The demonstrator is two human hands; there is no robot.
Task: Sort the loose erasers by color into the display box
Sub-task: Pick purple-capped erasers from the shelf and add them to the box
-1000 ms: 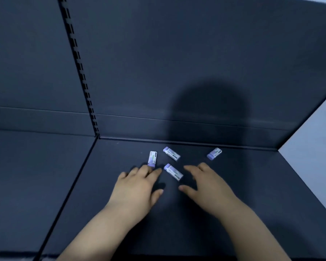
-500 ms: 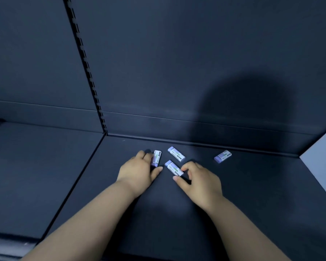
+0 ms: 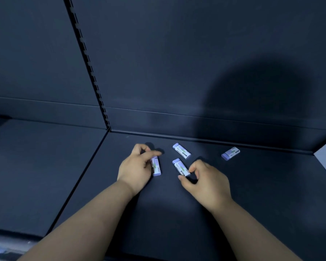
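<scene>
1. Grip: the left hand [image 3: 137, 166], flat a second ago, now pinches the leftmost eraser [image 3: 156, 167]. The right hand [image 3: 205, 178] has curled onto the near eraser's [image 3: 180, 166] lower end.
2. Neither is clearly off the shelf [image 3: 252, 204] yet. Pickup seems imminent, and the display box is not in view.

The dark shelf [image 3: 271, 185] bears loose purple-capped erasers [image 3: 181, 151] near its back edge.

Dim, soft focus, broad shadow
</scene>
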